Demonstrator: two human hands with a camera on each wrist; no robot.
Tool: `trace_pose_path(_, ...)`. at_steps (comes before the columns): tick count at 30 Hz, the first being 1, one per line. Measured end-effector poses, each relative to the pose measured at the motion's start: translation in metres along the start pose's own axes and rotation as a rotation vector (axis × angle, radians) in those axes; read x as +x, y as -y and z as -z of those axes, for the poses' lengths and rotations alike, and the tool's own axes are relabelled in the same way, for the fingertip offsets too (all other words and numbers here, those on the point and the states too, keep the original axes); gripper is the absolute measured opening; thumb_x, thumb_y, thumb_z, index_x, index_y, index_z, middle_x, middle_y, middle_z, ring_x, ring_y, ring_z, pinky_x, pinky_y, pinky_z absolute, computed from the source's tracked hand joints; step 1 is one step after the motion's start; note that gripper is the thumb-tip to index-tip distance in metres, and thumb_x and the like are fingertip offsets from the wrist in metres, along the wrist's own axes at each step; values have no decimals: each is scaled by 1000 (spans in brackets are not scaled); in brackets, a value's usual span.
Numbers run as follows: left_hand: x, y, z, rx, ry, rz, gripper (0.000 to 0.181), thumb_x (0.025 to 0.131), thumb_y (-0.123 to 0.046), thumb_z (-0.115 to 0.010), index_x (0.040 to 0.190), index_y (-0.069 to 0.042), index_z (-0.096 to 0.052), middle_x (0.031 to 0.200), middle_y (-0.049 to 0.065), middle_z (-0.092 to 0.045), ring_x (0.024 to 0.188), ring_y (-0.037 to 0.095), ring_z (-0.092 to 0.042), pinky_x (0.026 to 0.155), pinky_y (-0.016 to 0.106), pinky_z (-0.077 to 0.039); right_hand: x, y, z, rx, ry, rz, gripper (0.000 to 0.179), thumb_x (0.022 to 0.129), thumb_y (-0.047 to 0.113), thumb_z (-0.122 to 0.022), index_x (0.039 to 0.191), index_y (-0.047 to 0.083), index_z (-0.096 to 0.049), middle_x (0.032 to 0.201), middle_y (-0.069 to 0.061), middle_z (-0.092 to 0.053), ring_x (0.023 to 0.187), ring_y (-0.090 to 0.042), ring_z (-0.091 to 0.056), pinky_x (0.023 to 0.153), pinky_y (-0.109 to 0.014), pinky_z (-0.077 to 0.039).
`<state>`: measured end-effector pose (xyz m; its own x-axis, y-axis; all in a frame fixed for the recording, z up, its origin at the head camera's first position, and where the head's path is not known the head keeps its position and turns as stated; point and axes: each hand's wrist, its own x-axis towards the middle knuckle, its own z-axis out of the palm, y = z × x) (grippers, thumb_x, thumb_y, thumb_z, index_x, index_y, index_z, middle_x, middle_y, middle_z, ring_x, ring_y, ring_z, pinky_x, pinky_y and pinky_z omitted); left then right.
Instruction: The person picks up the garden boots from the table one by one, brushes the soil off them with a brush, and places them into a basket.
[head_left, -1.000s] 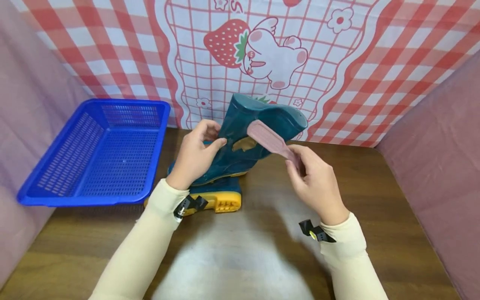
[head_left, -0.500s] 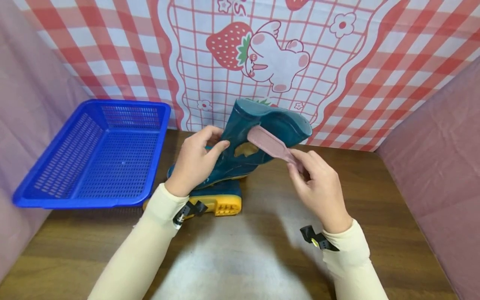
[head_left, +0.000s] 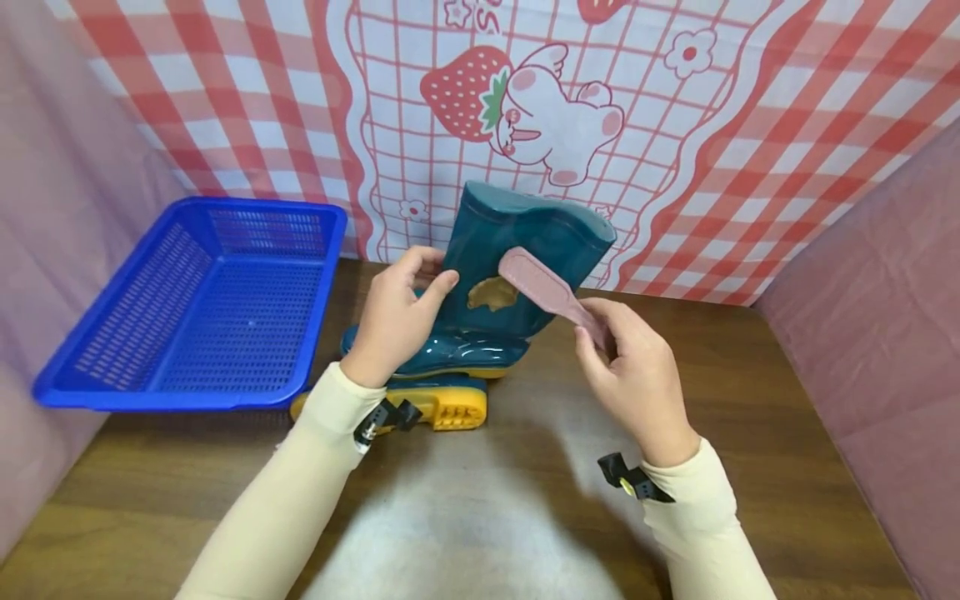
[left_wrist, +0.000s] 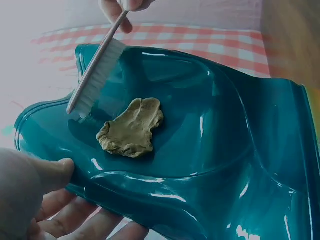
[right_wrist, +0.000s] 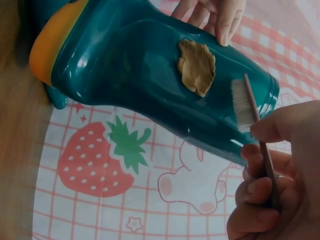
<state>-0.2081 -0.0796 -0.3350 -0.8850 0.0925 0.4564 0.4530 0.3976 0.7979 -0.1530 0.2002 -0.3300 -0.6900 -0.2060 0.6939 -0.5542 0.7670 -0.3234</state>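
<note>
My left hand (head_left: 393, 312) holds a dark teal rain boot (head_left: 540, 218) by its shaft, thumb on the near side and fingers behind. The boot leans, its opening up and to the right. A brown, mud-like clump (left_wrist: 132, 129) sticks to the shaft. In my right hand (head_left: 637, 375) is the handle of a pink brush (head_left: 534, 279) with white bristles (right_wrist: 242, 106). Those bristles face the shaft between the clump and the opening; the left wrist view shows their tips at the surface. Beneath lies a second boot, its yellow sole (head_left: 453, 406) towards me, partly hidden by my left wrist.
A blue perforated plastic basket (head_left: 337, 250) stands at the left of the wooden table (head_left: 720, 358). Behind the boots hangs a red-and-white checked cloth (head_left: 750, 167) with strawberry prints. Pink cloth (head_left: 877, 317) encloses the sides.
The held boot has tipped more upright, so its opening faces me less and its glossy foot shows more. The brush has stayed near the upper shaft, shifting only slightly.
</note>
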Motion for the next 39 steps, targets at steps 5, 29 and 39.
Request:
trace_pose_path(5, 0, 4, -1, 5, 111, 11, 36, 105, -26, -63, 136, -9, -59, 127, 7, -67, 117, 21, -64, 96, 42, -55, -2, -4, -3, -13, 25, -16, 33, 89, 5, -62, 122, 4, -68, 83, -5, -56, 67, -13, -45, 60, -22, -31)
trace_pose_path(29, -4, -4, -4, 58, -45, -75, 32, 99, -24, -72, 127, -7, -69, 109, 8, -77, 98, 22, -73, 87, 42, -58, 3, 1, 2, 46, 71, 123, 52, 89, 0, -78, 138, 7, -66, 80, -3, -52, 68, -14, -43, 61, -21, -29)
trace_pose_path(39, -4, -4, -5, 39, -54, -87, 27, 98, -23, -74, 120, -8, -73, 107, 6, -77, 98, 19, -72, 85, 38, -59, 0, 3, 1, 45, 74, 134, 52, 88, 2, -79, 138, 12, -68, 80, 0, -55, 67, -9, -42, 59, -19, -29)
